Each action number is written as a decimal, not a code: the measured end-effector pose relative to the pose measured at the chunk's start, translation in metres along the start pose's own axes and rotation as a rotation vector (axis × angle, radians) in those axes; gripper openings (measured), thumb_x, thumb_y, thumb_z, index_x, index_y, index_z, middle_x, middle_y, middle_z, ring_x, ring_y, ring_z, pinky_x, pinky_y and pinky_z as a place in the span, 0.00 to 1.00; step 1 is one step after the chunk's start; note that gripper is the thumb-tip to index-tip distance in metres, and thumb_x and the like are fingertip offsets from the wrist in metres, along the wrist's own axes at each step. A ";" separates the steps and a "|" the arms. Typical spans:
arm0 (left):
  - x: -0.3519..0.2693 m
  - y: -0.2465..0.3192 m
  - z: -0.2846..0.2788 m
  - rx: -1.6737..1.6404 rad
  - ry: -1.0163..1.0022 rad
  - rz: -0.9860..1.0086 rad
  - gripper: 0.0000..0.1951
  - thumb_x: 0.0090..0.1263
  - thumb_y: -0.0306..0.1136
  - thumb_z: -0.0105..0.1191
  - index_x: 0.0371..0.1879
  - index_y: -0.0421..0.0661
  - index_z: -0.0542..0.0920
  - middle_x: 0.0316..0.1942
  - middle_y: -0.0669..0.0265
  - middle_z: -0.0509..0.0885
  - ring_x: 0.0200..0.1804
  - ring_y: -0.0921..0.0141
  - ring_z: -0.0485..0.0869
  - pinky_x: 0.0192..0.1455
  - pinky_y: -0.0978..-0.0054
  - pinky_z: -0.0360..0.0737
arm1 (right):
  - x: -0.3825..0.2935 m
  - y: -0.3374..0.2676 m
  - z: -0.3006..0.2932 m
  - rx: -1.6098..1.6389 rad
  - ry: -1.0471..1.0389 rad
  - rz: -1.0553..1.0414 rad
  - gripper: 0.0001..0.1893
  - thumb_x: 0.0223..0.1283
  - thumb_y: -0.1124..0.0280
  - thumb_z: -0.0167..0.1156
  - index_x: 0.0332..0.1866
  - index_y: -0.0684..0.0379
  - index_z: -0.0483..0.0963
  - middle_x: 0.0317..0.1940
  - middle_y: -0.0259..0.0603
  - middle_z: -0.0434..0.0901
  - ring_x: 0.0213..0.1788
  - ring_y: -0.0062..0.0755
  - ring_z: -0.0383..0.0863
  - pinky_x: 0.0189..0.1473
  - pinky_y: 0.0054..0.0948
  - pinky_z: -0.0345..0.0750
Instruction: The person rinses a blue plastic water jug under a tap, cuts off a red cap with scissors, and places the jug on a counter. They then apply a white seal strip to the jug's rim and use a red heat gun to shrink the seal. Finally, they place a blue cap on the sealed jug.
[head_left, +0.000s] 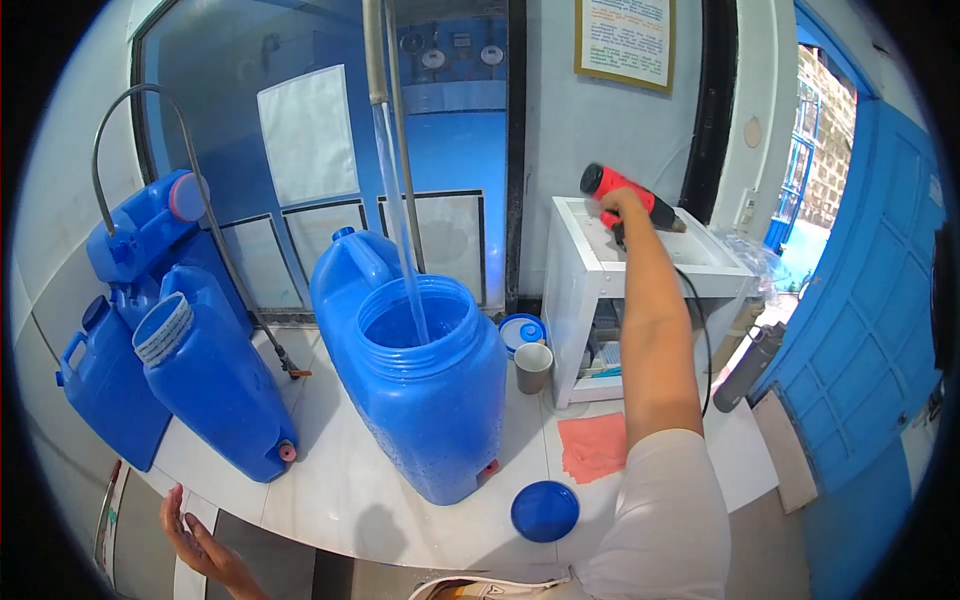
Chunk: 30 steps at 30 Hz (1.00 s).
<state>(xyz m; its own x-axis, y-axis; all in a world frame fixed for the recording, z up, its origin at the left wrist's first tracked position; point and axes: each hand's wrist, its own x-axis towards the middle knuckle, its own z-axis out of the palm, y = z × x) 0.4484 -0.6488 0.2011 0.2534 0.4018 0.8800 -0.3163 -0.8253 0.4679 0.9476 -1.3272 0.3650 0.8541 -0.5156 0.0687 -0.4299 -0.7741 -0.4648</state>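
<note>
On the right, my right hand (621, 201) is closed around a red and black heat gun (609, 180), over the top of a white shelf unit. Its black cord runs down past my forearm. Low at the left edge of the counter, my left hand (201, 544) hangs with its fingers apart and nothing in it. In the middle stands a large blue plastic water jug (442, 409) with its wide mouth uncovered. Water (401, 225) streams into it from a metal pipe (376, 52). A dark blue round lid (545, 511) lies in front of the jug, to its right.
Several other blue jugs (217, 397) stand at the left near a curved metal hose (202, 180). A grey cup (533, 369), a pink cloth (592, 448) and the white shelf unit (611, 283) sit right of the middle jug. A dark bottle (750, 367) stands near the blue door (862, 300).
</note>
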 end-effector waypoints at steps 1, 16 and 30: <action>-0.008 -0.017 0.016 -0.113 -0.006 -0.042 0.20 0.66 0.19 0.35 0.57 0.33 0.70 0.55 0.51 0.76 0.59 0.60 0.74 0.64 0.63 0.67 | 0.005 0.033 -0.073 -0.014 0.113 0.002 0.10 0.44 0.70 0.59 0.31 0.64 0.80 0.33 0.47 0.83 0.33 0.36 0.84 0.36 0.38 0.80; 0.094 -0.106 0.017 -0.279 0.015 0.000 0.17 0.71 0.21 0.38 0.56 0.34 0.72 0.55 0.54 0.77 0.58 0.65 0.76 0.64 0.69 0.67 | -0.483 0.127 -0.189 1.147 0.159 -0.568 0.35 0.37 0.77 0.53 0.62 0.69 0.64 0.50 0.47 0.77 0.38 0.29 0.78 0.46 0.27 0.78; 0.163 -0.230 0.018 -0.514 -0.120 -0.290 0.22 0.67 0.29 0.48 0.61 0.37 0.70 0.61 0.56 0.72 0.64 0.64 0.69 0.65 0.70 0.64 | -0.788 0.003 0.022 1.344 0.083 -0.382 0.23 0.42 0.65 0.63 0.43 0.68 0.67 0.36 0.42 0.71 0.25 0.26 0.76 0.27 0.25 0.78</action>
<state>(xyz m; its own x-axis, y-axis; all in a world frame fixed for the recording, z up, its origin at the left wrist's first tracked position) 0.5789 -0.4003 0.2358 0.4870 0.5095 0.7094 -0.6128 -0.3795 0.6932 0.2791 -0.9154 0.2903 0.8133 -0.4119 0.4109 0.4686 0.0451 -0.8822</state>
